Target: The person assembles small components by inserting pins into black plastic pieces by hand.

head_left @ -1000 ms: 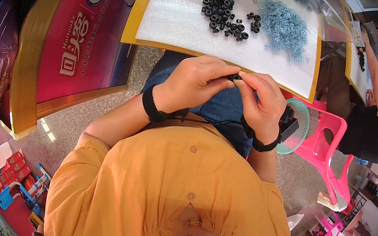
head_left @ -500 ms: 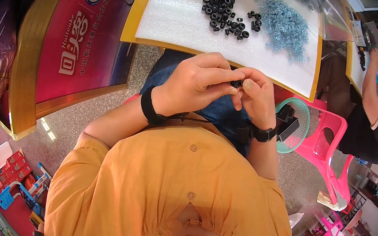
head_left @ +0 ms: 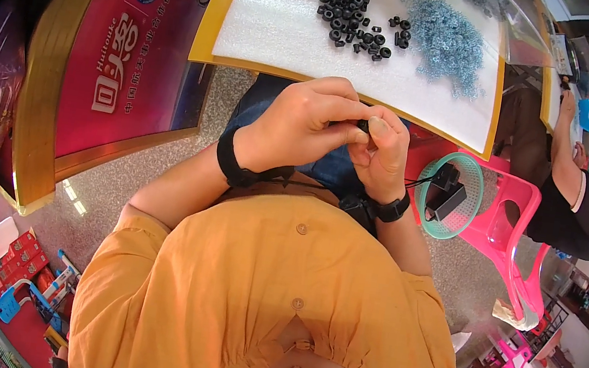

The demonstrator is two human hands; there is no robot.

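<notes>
Over my lap, at the near edge of the table, my two hands meet fingertip to fingertip. A small black ring-shaped part [head_left: 364,126] shows between them, mostly covered by fingers. My left hand [head_left: 315,120] pinches it with thumb and forefinger. Closed around its other side is my right hand [head_left: 381,155], thumb bent over the top. Beyond them, a loose heap of similar black ring-shaped parts [head_left: 347,12] lies on the white foam sheet [head_left: 272,23]. To its right spreads a pile of tiny pale blue see-through pieces [head_left: 446,43].
The yellow-edged table [head_left: 207,29] borders my hands in front. At right, a green basket [head_left: 474,202] holding black boxes with a cable sits by a pink plastic chair [head_left: 517,208]. Another person [head_left: 571,200] works at a table further right. A pink-panelled counter [head_left: 69,130] stands left.
My right hand has drawn left and turned, its fingers curling more tightly against my left fingertips. The black part is now more covered. The co-worker's arm has shifted.
</notes>
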